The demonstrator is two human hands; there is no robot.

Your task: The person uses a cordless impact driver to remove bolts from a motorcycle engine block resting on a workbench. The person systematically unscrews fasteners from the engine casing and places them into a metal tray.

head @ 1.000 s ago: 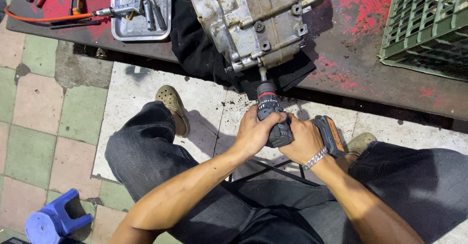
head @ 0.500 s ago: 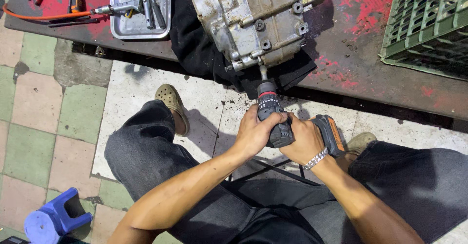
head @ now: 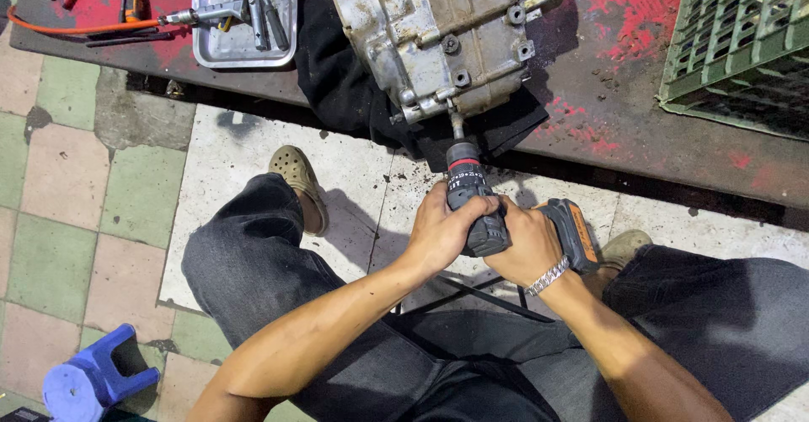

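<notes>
Head view, looking straight down past the knees. Cordless drill (head: 476, 211) sits at frame centre, gripped by both hands: left hand (head: 442, 228) wrapped round the black body just behind the red-ringed chuck, fingers curled closed on it; right hand (head: 527, 245) closed round the grip at the rear, orange-trimmed battery (head: 573, 232) sticking out to the right of it, metal wristband (head: 546, 277) on that wrist. Drill's socket extension (head: 458, 125) runs upward in the frame and meets the lower edge of a grimy engine casing (head: 447, 34), top centre, which lies on a black cloth (head: 345, 85) on a low, red-stained table (head: 624, 127). Whether the bit is seated on a bolt head cannot be made out; the contact point is too small. Metal tray (head: 244, 18) of tools at upper left, orange hose (head: 76, 28) beside it, green plastic crate (head: 742, 43) upper right, blue stool (head: 93, 380) lower left on the tiled floor (head: 50, 220). Judgement on technique: keep the drill's axis in line with the fastener so the socket does not cam off, let the left hand steady the nose and the right hand take the torque, press lightly inward, and feed the trigger gently. The casing rests on cloth only, so it could shift if pushed sideways.
</notes>
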